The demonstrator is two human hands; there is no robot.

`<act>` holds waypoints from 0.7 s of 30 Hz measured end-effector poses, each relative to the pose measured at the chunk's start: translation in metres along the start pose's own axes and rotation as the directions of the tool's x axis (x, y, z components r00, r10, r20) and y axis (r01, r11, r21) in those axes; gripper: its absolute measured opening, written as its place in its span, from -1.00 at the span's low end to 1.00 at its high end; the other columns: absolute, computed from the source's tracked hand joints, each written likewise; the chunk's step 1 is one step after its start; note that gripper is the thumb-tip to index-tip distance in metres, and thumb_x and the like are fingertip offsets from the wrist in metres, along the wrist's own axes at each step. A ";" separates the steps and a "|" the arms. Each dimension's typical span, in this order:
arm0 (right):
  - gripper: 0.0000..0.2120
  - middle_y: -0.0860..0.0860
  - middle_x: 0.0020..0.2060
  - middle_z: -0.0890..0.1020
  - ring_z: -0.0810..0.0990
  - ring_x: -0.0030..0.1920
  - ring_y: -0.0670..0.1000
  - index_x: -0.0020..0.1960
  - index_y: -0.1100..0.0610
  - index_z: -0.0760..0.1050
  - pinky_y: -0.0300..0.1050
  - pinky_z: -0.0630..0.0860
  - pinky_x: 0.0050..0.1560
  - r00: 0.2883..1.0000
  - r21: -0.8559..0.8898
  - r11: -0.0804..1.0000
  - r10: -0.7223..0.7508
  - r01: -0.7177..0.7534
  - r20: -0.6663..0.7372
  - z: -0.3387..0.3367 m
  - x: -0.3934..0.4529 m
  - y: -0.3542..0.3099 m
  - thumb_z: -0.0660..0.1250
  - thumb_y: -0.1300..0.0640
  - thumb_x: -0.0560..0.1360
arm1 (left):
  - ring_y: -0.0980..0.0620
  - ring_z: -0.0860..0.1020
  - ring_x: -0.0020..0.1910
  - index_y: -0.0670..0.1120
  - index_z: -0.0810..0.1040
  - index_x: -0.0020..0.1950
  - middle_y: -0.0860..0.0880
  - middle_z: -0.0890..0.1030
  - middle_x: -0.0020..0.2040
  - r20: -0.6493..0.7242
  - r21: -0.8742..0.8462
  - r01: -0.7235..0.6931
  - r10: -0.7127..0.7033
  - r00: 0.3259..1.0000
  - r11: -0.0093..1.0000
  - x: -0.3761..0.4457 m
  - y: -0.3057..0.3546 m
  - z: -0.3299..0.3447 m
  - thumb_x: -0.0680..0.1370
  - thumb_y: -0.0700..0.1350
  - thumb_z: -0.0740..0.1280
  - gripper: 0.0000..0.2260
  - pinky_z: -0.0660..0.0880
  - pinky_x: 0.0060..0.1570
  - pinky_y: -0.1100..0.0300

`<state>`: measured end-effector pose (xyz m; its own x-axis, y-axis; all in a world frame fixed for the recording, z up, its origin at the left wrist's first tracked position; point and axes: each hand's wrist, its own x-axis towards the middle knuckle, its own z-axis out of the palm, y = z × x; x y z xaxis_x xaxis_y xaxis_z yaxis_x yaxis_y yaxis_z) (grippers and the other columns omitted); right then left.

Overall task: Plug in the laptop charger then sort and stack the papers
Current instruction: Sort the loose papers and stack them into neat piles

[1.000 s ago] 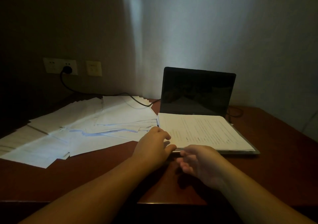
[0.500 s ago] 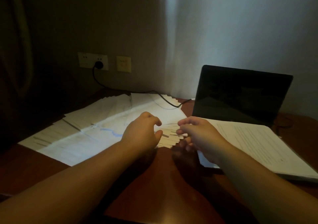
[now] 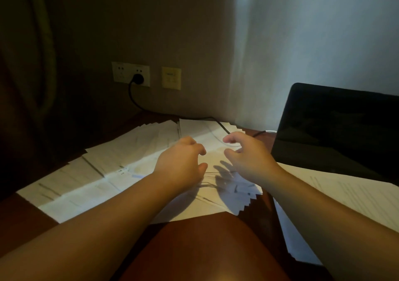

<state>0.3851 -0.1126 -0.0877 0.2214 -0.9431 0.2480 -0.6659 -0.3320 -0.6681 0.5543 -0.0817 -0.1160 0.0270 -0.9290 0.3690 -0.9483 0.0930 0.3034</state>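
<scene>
Dim desk, fanned papers partly under both hands' shadows.

Dark wooden desk; fanned loose papers, open laptop, charger cable

Surface: reddish-brown wood, glossy, with a bright reflection at the near edge. Far wall dull brown-grey on the left half; a pale, light-washed wall on the right half, the two meeting in a vertical line. Small yellowish wall plate on the brown wall, just right of the white outlets. Dark curtain hanging in vertical folds at the far left, mostly in shadow. Room lighting dim overall.
</scene>
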 end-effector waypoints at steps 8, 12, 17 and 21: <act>-0.31 -0.29 0.50 -0.38 -0.05 0.58 -0.04 0.53 -0.34 -0.01 -0.31 0.24 0.30 0.964 -0.201 0.945 -0.238 0.259 0.121 0.025 0.001 0.020 0.31 0.00 0.59 | -0.04 0.41 0.43 0.25 0.22 0.51 0.04 -0.09 0.64 -0.020 0.019 0.054 -0.053 0.998 0.998 0.002 -0.006 0.016 0.57 0.18 0.32 -0.46 0.48 0.32 0.04; -0.34 -0.29 0.55 -0.22 0.00 0.58 -0.03 0.52 -0.34 0.03 -0.26 0.17 0.25 0.964 -0.135 0.962 -0.213 0.235 0.159 0.026 0.002 0.025 0.30 0.02 0.59 | -0.04 0.31 0.50 0.23 0.28 0.50 0.07 0.13 0.61 0.003 0.021 0.064 -0.064 0.998 0.998 -0.001 -0.013 0.021 0.57 0.20 0.31 -0.49 0.38 0.42 -0.06; -0.32 -0.34 0.44 -0.46 -0.10 0.59 -0.03 0.39 -0.51 -0.07 -0.24 0.15 0.25 0.949 -0.162 0.947 -0.243 0.277 0.200 0.021 -0.001 0.020 0.31 -0.27 0.46 | -0.09 0.31 0.50 0.25 0.25 0.50 0.07 0.05 0.63 0.043 -0.021 0.094 -0.093 0.995 0.995 -0.001 -0.017 0.019 0.53 0.23 0.34 -0.43 0.40 0.39 -0.12; -0.20 -0.38 0.42 -0.49 -0.19 0.57 -0.05 0.35 -0.57 -0.17 -0.16 0.14 0.31 0.940 -0.128 0.947 -0.262 0.294 0.220 0.018 -0.001 0.019 0.40 -0.19 0.49 | -0.14 0.32 0.50 0.33 0.10 0.52 0.07 -0.17 0.63 0.036 -0.026 0.101 -0.100 0.994 0.995 0.003 -0.018 0.013 0.48 0.27 0.37 -0.31 0.41 0.37 -0.18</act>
<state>0.3851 -0.1181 -0.1137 0.5394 -0.8029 0.2536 -0.6566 -0.5897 -0.4702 0.5675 -0.0906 -0.1322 0.1103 -0.9459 0.3052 -0.9322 0.0081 0.3619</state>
